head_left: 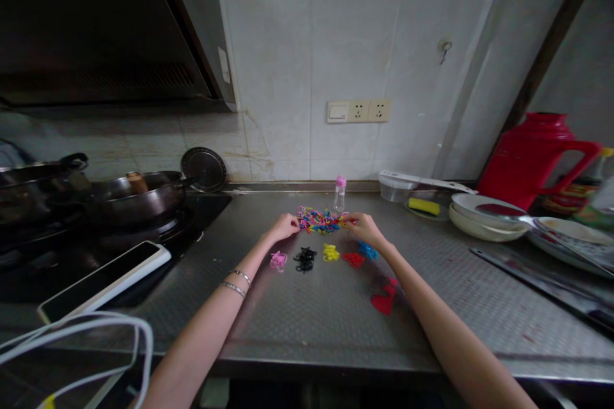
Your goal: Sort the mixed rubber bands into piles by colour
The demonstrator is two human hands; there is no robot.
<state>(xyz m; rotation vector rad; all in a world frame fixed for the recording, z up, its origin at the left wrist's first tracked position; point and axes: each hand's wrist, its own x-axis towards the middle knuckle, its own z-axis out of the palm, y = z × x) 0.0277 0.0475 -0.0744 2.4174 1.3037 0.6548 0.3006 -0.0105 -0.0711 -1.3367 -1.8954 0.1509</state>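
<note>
A mixed heap of small coloured rubber bands (320, 220) lies on the metal counter between my hands. My left hand (286, 227) is at its left edge, thumb and fingertips pinched together. At the right edge my right hand (362, 228) also pinches, its fingertips touching the bands. What either pinch holds is too small to make out. Nearer me, single-colour piles form a row: pink bands (278, 260), black bands (305, 259), yellow bands (330, 252), red bands (354, 260) and blue bands (368, 250), the last beside my right wrist.
Behind the heap stands a small clear bottle (340, 195) with a pink top. A red heart-shaped piece (384, 299) lies near my right forearm. Bowls (484, 220), a knife (537, 284) and a red thermos (532, 160) are right; a pan (139, 201) and white device (110, 281) left.
</note>
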